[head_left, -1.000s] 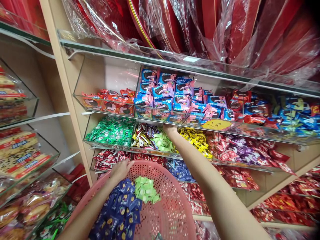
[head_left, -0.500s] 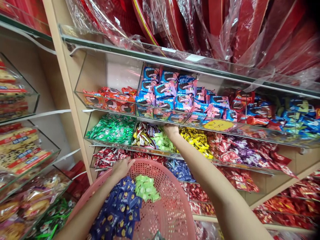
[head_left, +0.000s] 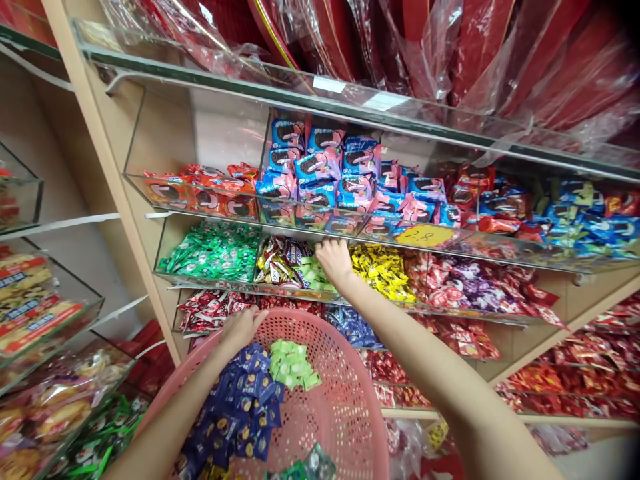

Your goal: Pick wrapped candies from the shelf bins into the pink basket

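Glass shelves (head_left: 230, 77) are running across the wall beyond the basket (head_left: 345, 373), and a pale wooden post (head_left: 107, 167) is standing to the basket's upper left. High above the basket, red goods (head_left: 425, 53) are sitting in clear plastic; lower down, blue-and-pink biscuits (head_left: 320, 163) are piling up behind a yellow label (head_left: 425, 235) reading 28. Wrapped buns (head_left: 65, 417) are lying left of the basket.

Now the basket itself: pink, full of holes, it is sitting in front of the shelves, its mouth facing up towards the person. Being round, it is showing no clear long axis. Inside, dark blue packets (head_left: 245, 413) are filling its left side, light green packets (head_left: 293, 363) are lying near its far rim, and dark green packets (head_left: 305, 467) are peeking in at its near edge. The small packets are pointing every which way.

The left hand (head_left: 243, 328) is gripping the basket's far-left rim, fingers curled over. The right hand (head_left: 334, 261) is hovering beyond the basket, over light green sweets (head_left: 313, 272), its fingers bending; whether they are holding anything, nobody can tell.
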`<state>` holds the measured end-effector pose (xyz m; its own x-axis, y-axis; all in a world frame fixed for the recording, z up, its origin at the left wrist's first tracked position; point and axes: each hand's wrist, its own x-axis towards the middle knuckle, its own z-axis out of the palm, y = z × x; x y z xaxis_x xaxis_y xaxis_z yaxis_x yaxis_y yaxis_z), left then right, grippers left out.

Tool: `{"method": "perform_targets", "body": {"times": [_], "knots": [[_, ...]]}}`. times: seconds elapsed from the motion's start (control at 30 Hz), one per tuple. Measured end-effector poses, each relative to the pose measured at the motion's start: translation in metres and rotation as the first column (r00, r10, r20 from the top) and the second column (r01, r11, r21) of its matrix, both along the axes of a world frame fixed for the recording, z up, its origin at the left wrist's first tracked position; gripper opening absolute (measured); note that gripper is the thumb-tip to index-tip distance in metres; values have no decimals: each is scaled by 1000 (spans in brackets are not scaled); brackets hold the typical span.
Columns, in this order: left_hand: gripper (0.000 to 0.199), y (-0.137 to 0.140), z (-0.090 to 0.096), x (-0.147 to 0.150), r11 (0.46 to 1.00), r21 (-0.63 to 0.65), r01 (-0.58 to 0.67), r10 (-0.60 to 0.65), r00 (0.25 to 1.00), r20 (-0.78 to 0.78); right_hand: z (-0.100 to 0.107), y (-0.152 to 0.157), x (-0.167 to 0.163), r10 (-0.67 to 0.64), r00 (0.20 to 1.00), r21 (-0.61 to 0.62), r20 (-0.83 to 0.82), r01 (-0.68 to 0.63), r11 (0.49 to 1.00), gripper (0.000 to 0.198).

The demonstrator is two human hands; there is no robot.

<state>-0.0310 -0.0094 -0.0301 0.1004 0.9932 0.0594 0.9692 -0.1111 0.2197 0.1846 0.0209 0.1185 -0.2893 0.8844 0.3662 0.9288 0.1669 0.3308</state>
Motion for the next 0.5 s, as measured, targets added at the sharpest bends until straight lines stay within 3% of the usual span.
{"method": "perform_targets", "body": {"times": [0.1, 0.2, 0.3, 0.37, 0.43, 0.5], "knots": [[52, 0, 1, 1, 1000, 3, 12, -12, 1000, -1, 1, -11, -2, 15, 1000, 115, 13, -17, 993, 29], [54, -1, 2, 0, 1000, 12, 15, -15, 1000, -7, 5, -30, -1, 44, 999, 122, -25, -40, 992, 25], [53, -2, 4, -1, 1000, 16, 7, -7, 1000, -15, 1, -54, 5, 134, 959, 116, -251, -107, 987, 18], [51, -3, 5, -1, 1000, 17, 2, -1, 1000, -18, -7, -66, 10, 233, 806, 98, -545, -214, 972, 13], [51, -3, 6, 1, 1000, 11, -2, 2, 1000, -17, -17, -74, 15, 240, 514, 74, -824, -322, 944, 14], [52, -3, 8, 2, 1000, 4, 0, 0, 1000, -15, -26, -79, 18, 138, 199, 49, -970, -394, 918, 22]]}}
